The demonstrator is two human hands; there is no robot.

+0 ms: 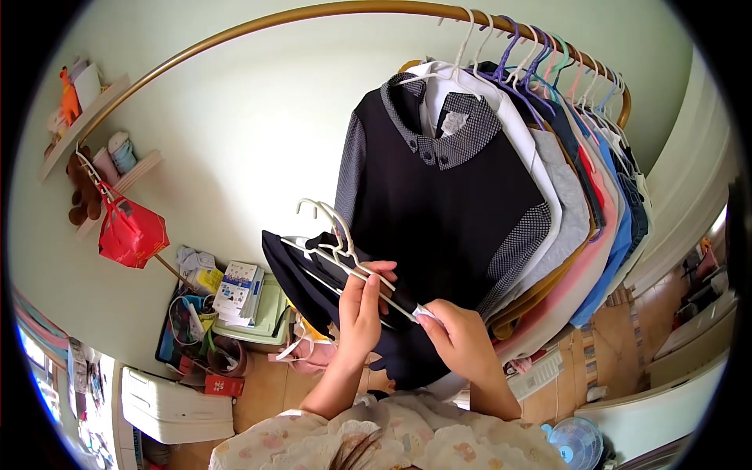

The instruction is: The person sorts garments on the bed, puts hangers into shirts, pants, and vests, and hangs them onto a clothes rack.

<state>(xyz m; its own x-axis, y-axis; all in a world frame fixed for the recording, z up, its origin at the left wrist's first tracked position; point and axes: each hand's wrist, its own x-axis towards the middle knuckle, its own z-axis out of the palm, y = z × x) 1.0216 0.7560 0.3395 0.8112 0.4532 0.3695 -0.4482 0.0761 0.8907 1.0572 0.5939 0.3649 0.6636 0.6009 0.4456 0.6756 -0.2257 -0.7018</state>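
Your patterned top (462, 439) lies nearest. Just beyond, your left hand (362, 317) has its grip closed round pale hangers (345, 252) carrying a dark garment (288, 280); your right hand (464, 337) pinches a small white piece (421, 312). Farther off, a black sweater (423, 211) hangs from the curved rail (313, 11), other clothes (565, 168) behind it.

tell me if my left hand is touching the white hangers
Touching. The head view shows the left hand gripping the white hangers below their hooks, its fingers closed over the frame.
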